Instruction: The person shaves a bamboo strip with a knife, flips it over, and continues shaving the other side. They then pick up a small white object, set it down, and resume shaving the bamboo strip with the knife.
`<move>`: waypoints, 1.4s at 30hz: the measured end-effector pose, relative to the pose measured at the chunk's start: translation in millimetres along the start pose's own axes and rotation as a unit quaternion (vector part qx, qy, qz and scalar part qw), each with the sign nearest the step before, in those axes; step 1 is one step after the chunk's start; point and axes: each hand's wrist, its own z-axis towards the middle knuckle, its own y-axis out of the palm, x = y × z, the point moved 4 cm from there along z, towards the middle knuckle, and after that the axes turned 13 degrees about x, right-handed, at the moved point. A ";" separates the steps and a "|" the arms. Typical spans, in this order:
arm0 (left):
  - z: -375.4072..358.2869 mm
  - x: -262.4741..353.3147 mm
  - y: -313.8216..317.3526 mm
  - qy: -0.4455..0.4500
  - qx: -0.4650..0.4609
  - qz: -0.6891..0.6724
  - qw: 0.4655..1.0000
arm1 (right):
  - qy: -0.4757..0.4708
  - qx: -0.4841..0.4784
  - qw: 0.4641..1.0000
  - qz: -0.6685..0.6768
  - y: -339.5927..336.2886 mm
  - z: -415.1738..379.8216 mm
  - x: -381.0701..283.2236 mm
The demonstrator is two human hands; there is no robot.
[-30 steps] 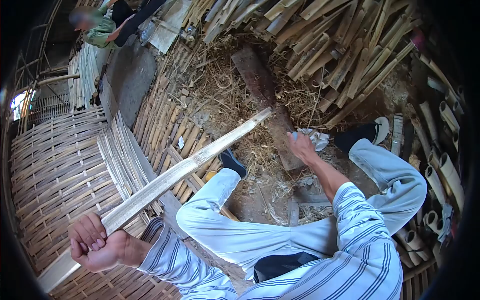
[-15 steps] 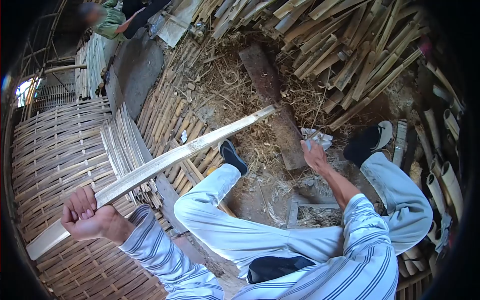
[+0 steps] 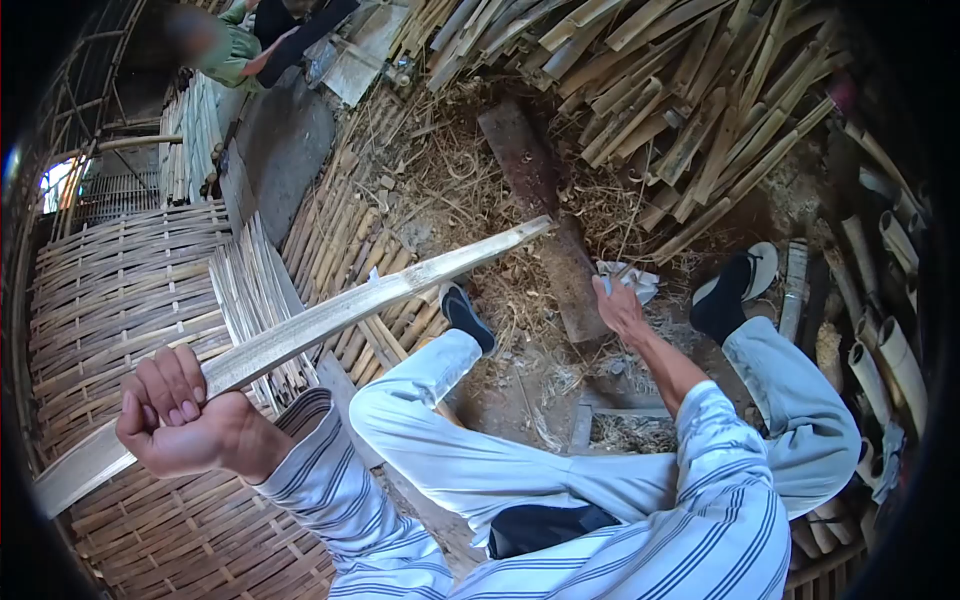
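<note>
Holding: left hand [image 3: 195, 415] clenched around the pale bamboo strip [image 3: 340, 325], which slants forward, far tip over the dark plank [image 3: 572, 275]. Right hand [image 3: 620, 305] just beside the plank; cannot tell what it grasps. Shavings [image 3: 450, 180] lie around. Judgement: steady left hand, tip braced on plank, should limit wobble.

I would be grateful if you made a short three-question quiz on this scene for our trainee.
1. Which hand grips the long pale strip?
2. True or false: the left sleeve is plain black.
3. In this view, the strip's end nearest the middle of the picture appears against: a) a shoe, b) the dark plank, or c) the woven panel?

Key:
1. The left hand.
2. False; it is white with dark stripes.
3. b.
</note>
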 end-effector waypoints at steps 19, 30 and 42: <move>19.3 -8.1 -35.1 0.002 0.049 0.040 0.998 | -0.239 0.167 0.935 0.202 -48.3 -12.8 -68.8; 2.0 -4.1 -0.3 0.011 0.074 0.031 0.997 | 0.160 -0.080 0.958 0.224 35.4 -8.4 38.8; 13.4 -2.9 -44.3 -0.010 0.079 0.022 0.997 | -0.219 0.189 0.956 0.042 14.5 -14.2 2.0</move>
